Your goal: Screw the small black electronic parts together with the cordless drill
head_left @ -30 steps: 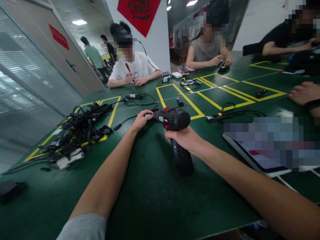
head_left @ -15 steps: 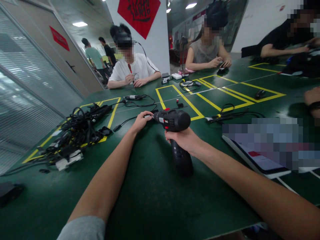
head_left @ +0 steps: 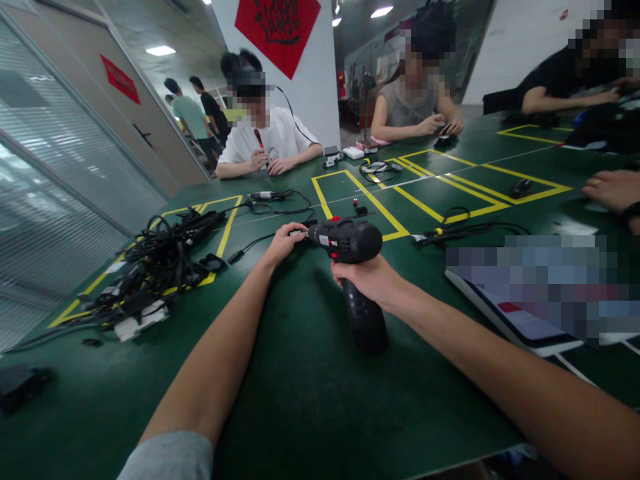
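Observation:
My right hand is wrapped round the grip of a black cordless drill with red parts. The drill lies nearly level, its chuck pointing left toward my left hand. My left hand is closed on a small black device with a pale label, right at the drill's tip; the fingers and the drill hide most of it. A thin black cable runs from beside this hand toward the left. Whether the bit touches the device I cannot tell.
A tangled heap of black cables and adapters lies at left. More cables and a tablet-like screen lie at right. Yellow tape marks the green table. Co-workers sit across; another person's hand is at the right edge.
My hands and the drill stay nearly still. At the right edge, another person's hand has moved further into view, and a pale thing shows below it.

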The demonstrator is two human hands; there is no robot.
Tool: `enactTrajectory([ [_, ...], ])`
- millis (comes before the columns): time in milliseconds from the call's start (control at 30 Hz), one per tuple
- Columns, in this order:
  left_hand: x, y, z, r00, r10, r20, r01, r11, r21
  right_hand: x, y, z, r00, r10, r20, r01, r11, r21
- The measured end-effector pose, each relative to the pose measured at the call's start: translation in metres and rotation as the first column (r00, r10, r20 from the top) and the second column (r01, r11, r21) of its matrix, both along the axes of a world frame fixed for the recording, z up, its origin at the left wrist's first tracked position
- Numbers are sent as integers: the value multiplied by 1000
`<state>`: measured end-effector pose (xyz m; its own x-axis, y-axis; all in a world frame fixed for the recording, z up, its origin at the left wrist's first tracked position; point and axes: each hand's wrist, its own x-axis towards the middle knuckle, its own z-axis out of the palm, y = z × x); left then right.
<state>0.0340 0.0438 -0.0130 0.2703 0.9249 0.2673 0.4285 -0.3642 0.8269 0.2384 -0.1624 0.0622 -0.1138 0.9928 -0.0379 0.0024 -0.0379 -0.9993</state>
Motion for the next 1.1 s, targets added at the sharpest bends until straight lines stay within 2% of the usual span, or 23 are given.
enactTrajectory([
  [167, 0, -1, 1, 1000, -4, 2, 4, 1000, 26, 2, 0, 0, 1000, 13, -6, -13, 1000, 3],
  [733, 1, -2, 2, 1000, 5, 9, -5, 1000, -7, 2, 1, -2, 999, -13, -37, 13, 1000, -8],
  [1100, -2, -2, 0, 998, -20, -59, 22, 999, 29, 1, 3, -4, 998, -33, -61, 31, 999, -34],
])
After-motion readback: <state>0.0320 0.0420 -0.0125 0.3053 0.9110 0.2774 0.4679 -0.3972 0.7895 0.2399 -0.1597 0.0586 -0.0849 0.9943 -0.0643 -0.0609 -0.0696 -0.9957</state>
